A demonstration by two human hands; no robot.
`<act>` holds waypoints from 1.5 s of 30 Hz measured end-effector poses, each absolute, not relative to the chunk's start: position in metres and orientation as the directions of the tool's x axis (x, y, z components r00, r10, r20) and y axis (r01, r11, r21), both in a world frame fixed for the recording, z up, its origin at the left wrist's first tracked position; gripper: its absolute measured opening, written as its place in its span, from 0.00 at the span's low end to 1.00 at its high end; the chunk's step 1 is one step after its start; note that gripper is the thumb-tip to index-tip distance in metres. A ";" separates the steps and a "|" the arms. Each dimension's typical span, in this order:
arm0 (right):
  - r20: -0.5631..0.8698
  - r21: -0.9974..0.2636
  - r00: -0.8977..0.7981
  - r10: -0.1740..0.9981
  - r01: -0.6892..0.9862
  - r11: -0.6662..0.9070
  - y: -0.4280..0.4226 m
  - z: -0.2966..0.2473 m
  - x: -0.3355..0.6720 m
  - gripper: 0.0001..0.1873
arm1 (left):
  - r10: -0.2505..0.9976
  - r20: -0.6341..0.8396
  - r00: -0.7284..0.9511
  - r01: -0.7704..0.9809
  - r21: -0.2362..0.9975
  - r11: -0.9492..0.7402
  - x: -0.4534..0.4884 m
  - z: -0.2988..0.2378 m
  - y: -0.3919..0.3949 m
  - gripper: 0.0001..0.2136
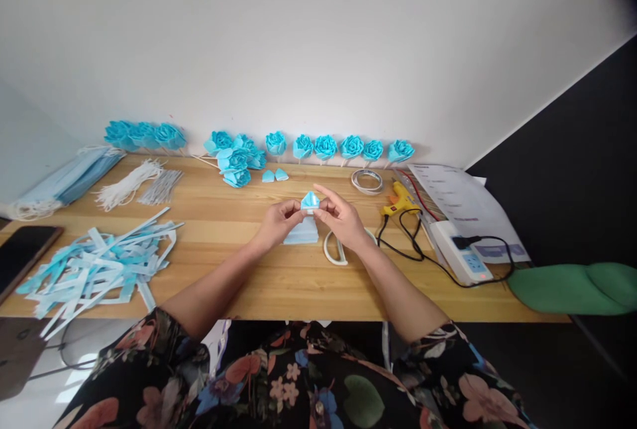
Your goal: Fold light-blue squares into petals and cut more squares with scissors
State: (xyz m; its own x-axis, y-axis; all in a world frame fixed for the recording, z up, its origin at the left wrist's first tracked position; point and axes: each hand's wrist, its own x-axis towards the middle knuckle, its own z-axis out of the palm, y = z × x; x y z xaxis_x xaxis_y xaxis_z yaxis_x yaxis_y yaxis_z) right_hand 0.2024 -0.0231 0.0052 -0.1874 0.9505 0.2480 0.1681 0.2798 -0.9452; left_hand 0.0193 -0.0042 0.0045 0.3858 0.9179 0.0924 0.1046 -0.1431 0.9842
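Note:
Between my two hands is a small folded piece of blue-and-white mask fabric (pixel 310 201), held above the wooden table. My left hand (pixel 279 222) pinches its left edge. The thumb and a finger of my right hand (pixel 343 217) close on its right side, while the index finger stretches up and away. Just below the hands lies a stack of pale blue fabric pieces (pixel 301 233). Partly hidden by my right hand and wrist are white scissor handles (pixel 334 253). Two small folded blue petals (pixel 275 176) rest farther back.
Blue fabric roses (pixel 326 147) on sticks line the wall. At left are face masks (pixel 74 180), white ear loops (pixel 127 185), grey wires (pixel 162 187), fabric strips (pixel 107 263) and a phone (pixel 24 253). At right are tape rolls (pixel 367 189), a yellow glue gun (pixel 399 200) and a power strip (pixel 460 253).

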 end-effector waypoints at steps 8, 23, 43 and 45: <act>0.187 -0.980 -0.145 0.972 0.044 0.195 -0.021 0.003 0.206 0.33 | 0.895 0.095 0.435 0.122 0.979 -0.164 0.019 0.009 -0.006 0.15; 0.172 -0.971 -0.181 0.968 0.132 0.198 -0.022 -0.002 0.201 0.32 | 0.920 0.137 0.368 0.079 0.981 -0.178 0.021 0.005 -0.006 0.15; 0.186 -0.979 -0.099 0.978 0.064 0.193 -0.024 0.005 0.202 0.21 | 0.924 0.109 0.367 0.102 0.983 -0.156 0.020 0.000 -0.003 0.16; 0.165 -0.985 -0.107 0.980 0.028 0.169 -0.023 0.004 0.202 0.22 | 0.927 0.107 0.359 0.105 0.983 -0.153 0.020 0.000 -0.003 0.17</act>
